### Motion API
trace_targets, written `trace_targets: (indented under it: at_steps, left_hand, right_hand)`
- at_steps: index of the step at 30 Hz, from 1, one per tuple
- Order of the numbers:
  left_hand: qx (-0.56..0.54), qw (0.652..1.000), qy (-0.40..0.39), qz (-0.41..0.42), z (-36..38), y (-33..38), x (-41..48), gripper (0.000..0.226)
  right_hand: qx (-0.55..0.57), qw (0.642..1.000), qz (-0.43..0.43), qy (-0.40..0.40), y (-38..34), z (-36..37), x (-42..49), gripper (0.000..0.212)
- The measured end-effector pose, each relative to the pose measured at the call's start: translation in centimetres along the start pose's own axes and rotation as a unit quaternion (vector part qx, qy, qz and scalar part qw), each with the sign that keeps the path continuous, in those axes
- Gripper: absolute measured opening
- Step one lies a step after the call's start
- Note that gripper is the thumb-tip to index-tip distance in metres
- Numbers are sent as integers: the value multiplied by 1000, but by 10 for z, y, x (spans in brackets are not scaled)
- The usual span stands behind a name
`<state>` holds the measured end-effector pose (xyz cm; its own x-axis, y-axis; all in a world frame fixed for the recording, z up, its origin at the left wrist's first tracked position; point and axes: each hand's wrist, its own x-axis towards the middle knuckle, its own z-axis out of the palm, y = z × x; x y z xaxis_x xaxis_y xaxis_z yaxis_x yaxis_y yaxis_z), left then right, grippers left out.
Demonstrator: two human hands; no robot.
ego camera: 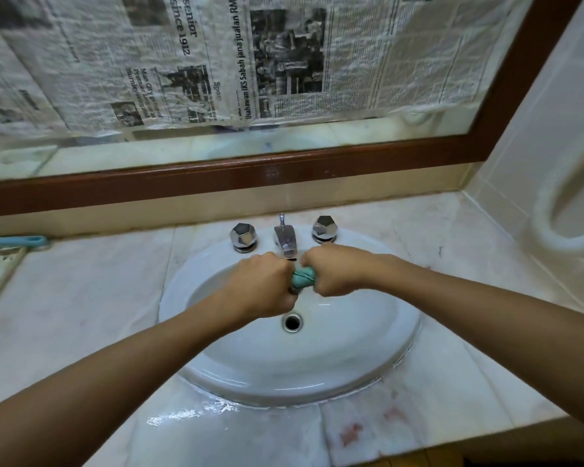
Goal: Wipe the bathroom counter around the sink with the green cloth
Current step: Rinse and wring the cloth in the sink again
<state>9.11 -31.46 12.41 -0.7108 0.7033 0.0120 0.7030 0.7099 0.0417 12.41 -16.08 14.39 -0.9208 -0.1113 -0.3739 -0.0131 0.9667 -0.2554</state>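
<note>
Both hands sit mid-frame over the sink (406,345). The left hand (267,281) and right hand (335,272) each have their fingers clamped on an end of the green cloth (303,277), bunched tight just below the faucet (285,242). The marble table (81,298) has open room either side of the basin, with a wet patch (189,412) at the bottom edge. Newspaper (284,62) covers the mirror (182,148) up top.

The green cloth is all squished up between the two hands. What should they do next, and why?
Probably carry the green cloth from over the sink to the front of the counter. The left hand and right hand both grip it, twisted into a tight roll, so it looks wrung out, and a puddle shines on the counter there.
</note>
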Motion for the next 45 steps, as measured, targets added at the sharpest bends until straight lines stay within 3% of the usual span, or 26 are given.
trace_targets:
  at_steps: [2, 6, 9, 14, 16, 19, 21, 25, 28, 31, 33, 36, 39, 42, 45]
  left_hand:
    - [-165, 981, -99, -37, -3, 3, -2, 23]
    - [-422, 873, -215, -113, -6, -3, -11, 37]
    - [-486, 819, -267, -146, -5, -5, -18, 45]
    - [-571, 735, -320, -178, 1, -10, -19, 45]
    - [-581, 722, -337, -166, 4, -14, -20, 50]
    - [-542, 766, -322, -126, 6, -19, -17, 47]
    - [-461, 839, -279, -77, 7, -23, -14, 40]
    - [-168, 963, -195, 74, 10, -34, -10, 25]
    - [-45, 969, -185, 160, 19, -40, -17, 38]
    - [7, 962, -138, 234, 31, -47, -26, 41]
    - [31, 953, -20, 301, 39, -56, -29, 43]
    - [-24, 923, 124, 364, 46, -65, -32, 43]
    - [-106, 895, 198, 385, 53, -64, -34, 29]
    - [-148, 870, 269, 387, 63, -58, -37, 12]
    - [-183, 849, 334, 367, 72, -50, -43, 9]
  right_hand:
    - [-97, 991, -5, 95, -6, 7, -2, 36]
    - [-169, 948, -61, 263, -10, 27, -1, 62]
    - [-197, 922, -85, 321, -14, 41, 5, 75]
    - [-201, 901, -112, 368, -19, 39, 8, 65]
    - [-196, 901, -108, 371, -19, 41, 9, 65]
    - [-199, 915, -64, 346, -23, 44, 5, 69]
    - [-198, 928, -13, 316, -31, 41, -5, 63]
    - [-10, 978, 148, 145, -46, 45, -21, 30]
    - [200, 963, 176, 29, -42, 56, -27, 36]
    - [385, 906, 173, -18, -38, 65, -47, 33]
    - [503, 846, 171, -44, -36, 73, -59, 27]
    - [644, 746, 159, -59, -37, 91, -73, 23]
    - [762, 629, 150, -42, -44, 113, -84, 26]
    - [865, 473, 164, 1, -53, 131, -92, 39]
    - [906, 393, 155, 18, -51, 143, -97, 34]
